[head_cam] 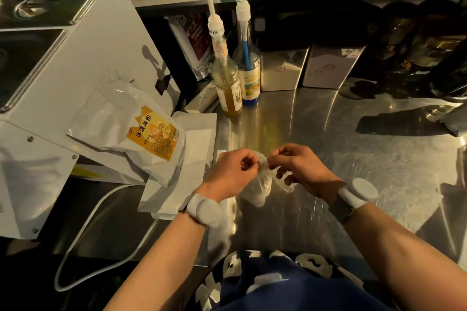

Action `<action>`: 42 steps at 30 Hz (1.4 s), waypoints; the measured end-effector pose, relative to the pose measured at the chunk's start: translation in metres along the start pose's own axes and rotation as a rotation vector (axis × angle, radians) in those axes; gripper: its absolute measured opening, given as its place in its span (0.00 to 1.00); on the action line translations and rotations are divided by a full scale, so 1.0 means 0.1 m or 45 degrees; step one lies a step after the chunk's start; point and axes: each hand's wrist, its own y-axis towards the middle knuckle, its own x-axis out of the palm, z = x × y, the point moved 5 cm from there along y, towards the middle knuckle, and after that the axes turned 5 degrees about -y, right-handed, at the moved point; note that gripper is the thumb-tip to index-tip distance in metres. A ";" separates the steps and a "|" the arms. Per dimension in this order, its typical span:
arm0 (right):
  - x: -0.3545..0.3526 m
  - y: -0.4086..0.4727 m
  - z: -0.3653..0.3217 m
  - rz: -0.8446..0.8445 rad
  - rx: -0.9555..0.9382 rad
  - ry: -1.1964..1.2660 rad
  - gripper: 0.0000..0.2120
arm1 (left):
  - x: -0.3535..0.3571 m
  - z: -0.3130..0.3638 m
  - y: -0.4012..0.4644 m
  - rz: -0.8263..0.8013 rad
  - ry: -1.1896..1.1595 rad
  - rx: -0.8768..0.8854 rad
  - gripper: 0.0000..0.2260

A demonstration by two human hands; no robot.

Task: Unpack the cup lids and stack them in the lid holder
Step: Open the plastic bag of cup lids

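Note:
A clear plastic bag of cup lids (257, 189) stands upright on the steel counter (341, 159), its twisted top held up between both hands. My left hand (232, 171) pinches the bag's top from the left. From the right, my right hand (300, 166) pinches the same knotted end, with its lower fingers spread over loose plastic. The lids inside show only as a pale blurred column. No lid holder is in view.
Two pump syrup bottles (227, 83) stand behind the hands. White powder pouches (151, 134) lie to the left against a white machine (63, 70). Metal tins (283, 70) line the back wall. A white cable (83, 235) runs along the counter's left front.

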 end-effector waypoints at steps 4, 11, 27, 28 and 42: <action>0.06 -0.04 -0.01 -0.102 -0.004 -0.046 0.03 | 0.07 0.01 -0.03 -0.010 -0.028 -0.012 0.13; -0.01 -0.08 -0.04 0.150 -0.144 -0.186 0.02 | 0.16 -0.02 -0.10 0.062 -0.039 0.055 0.15; 0.09 -0.21 -0.21 0.141 -0.756 -0.797 0.12 | 0.22 -0.15 0.01 0.078 -0.133 -0.180 0.19; 0.12 -0.23 -0.20 0.163 -0.822 -0.850 0.12 | 0.21 -0.16 0.01 0.092 -0.150 -0.199 0.20; 0.09 -0.13 -0.12 0.284 -0.933 -0.758 0.03 | 0.08 -0.13 0.10 0.155 -0.066 -0.112 0.11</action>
